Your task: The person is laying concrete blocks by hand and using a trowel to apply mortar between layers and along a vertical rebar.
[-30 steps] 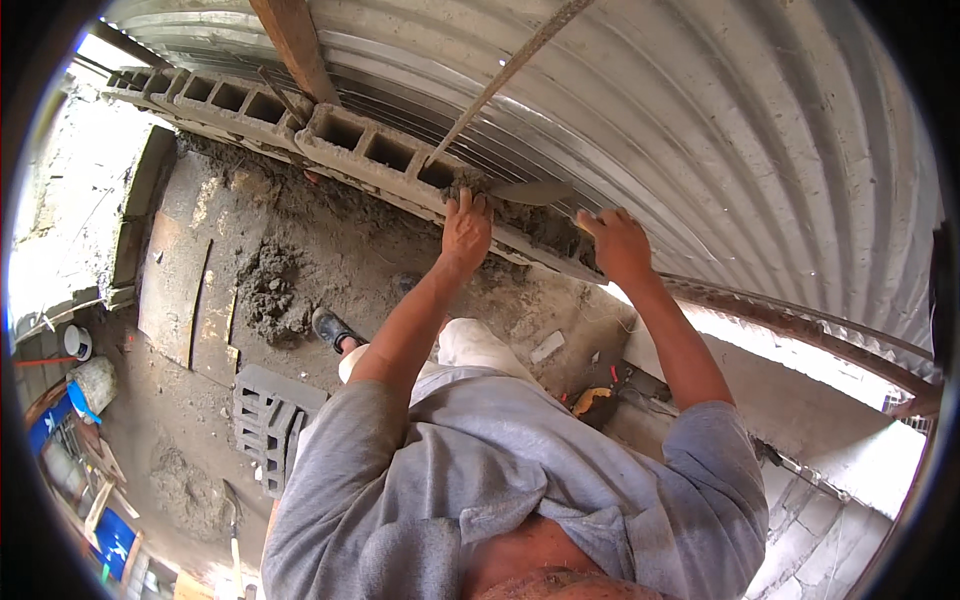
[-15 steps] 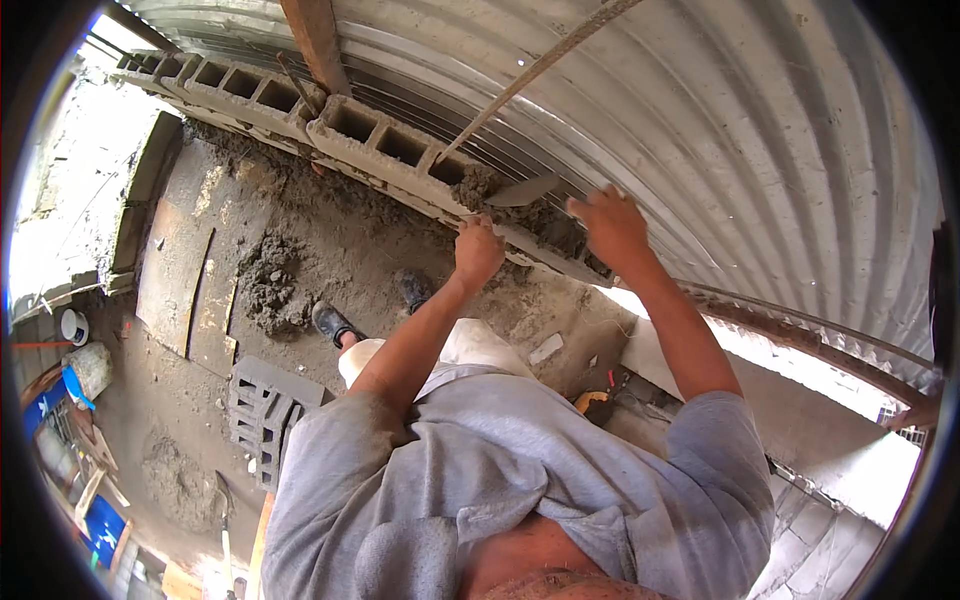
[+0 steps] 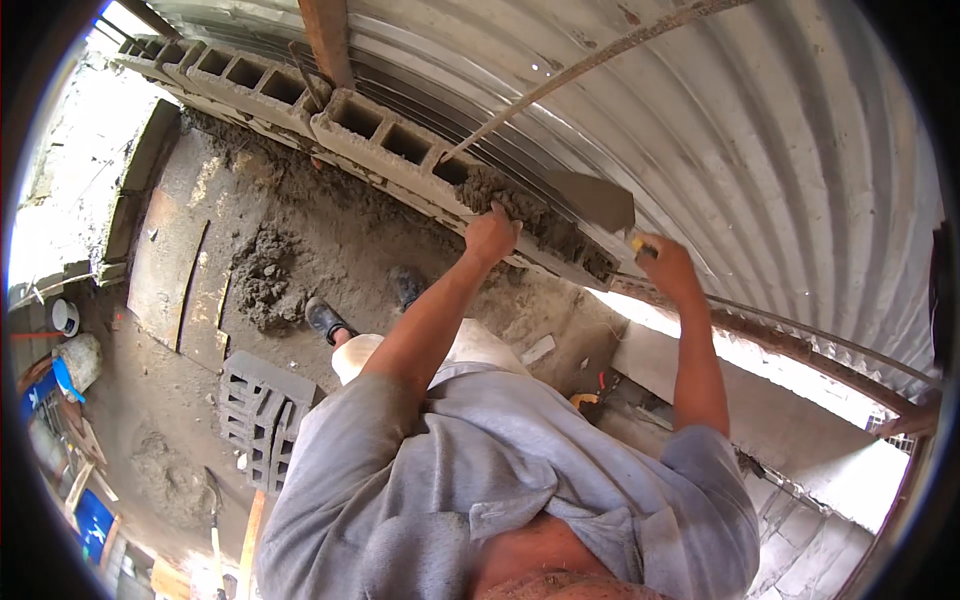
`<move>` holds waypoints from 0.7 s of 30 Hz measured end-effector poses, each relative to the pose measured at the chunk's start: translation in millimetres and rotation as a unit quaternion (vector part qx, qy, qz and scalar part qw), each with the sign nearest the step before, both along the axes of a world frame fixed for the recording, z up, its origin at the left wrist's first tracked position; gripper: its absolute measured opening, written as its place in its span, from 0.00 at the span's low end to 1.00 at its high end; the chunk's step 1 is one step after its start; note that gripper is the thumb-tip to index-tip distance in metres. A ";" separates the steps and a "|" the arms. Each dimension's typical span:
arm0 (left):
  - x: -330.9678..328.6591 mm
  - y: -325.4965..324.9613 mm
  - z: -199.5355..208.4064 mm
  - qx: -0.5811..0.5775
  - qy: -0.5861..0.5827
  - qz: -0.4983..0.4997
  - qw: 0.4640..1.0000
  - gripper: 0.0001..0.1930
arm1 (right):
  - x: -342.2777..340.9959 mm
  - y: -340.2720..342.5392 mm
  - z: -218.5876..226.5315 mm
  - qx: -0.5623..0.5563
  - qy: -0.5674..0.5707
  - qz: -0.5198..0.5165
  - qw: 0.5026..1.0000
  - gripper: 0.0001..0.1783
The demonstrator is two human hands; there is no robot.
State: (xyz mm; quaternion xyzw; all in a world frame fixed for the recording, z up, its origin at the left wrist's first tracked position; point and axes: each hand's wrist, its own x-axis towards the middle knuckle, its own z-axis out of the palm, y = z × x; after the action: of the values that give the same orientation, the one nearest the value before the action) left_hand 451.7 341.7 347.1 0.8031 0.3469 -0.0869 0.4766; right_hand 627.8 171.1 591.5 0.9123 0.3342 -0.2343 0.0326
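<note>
My right hand [image 3: 668, 268] is closed round the yellow handle of a trowel [image 3: 598, 200]. The grey blade is held beyond the wall's top, in front of the corrugated metal sheet. A low wall of hollow concrete blocks [image 3: 372, 158] runs from the far left toward the middle right. Wet mortar [image 3: 535, 215] lies along the top of its right end. At the near face of that end is my left hand [image 3: 490, 238], one finger stretched up to the mortar's edge and nothing seen in its grasp. Its other fingers are partly hidden.
A rusty bar [image 3: 590, 70] slants above the wall, and a wooden post [image 3: 326, 45] stands behind it. On the ground are a mortar heap [image 3: 268, 280], stacked hollow blocks [image 3: 262, 410] and a long-handled tool [image 3: 214, 520]. Corrugated sheeting [image 3: 780, 150] borders the right.
My right hand has moved right and nearer my body, bringing the trowel off the mortar so its blade shows broadside. My left hand has shifted slightly right, with a finger now extended.
</note>
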 end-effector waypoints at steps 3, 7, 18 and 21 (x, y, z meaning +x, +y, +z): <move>5.1 10.7 -27.1 -0.002 0.013 0.012 1.000 0.32 | -12.3 -32.3 -34.5 0.049 0.098 -0.137 0.984 0.29; 7.3 8.5 -47.5 0.003 0.019 0.031 0.999 0.32 | -27.8 -72.0 -88.0 0.137 0.196 -0.272 0.932 0.27; -1.3 -14.7 1.1 -0.185 -0.151 0.350 0.906 0.43 | -82.1 -4.1 -139.5 0.119 0.132 -0.127 0.976 0.29; -0.1 0.0 13.2 -0.206 -0.185 0.406 0.871 0.42 | -81.7 13.4 -125.3 0.126 0.086 -0.054 0.987 0.29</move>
State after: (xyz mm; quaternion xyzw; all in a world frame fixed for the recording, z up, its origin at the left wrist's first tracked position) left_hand 451.5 341.7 360.4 0.4770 0.5218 0.1952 0.6798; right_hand 546.0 184.6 466.2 0.9021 0.3131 -0.2698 -0.1241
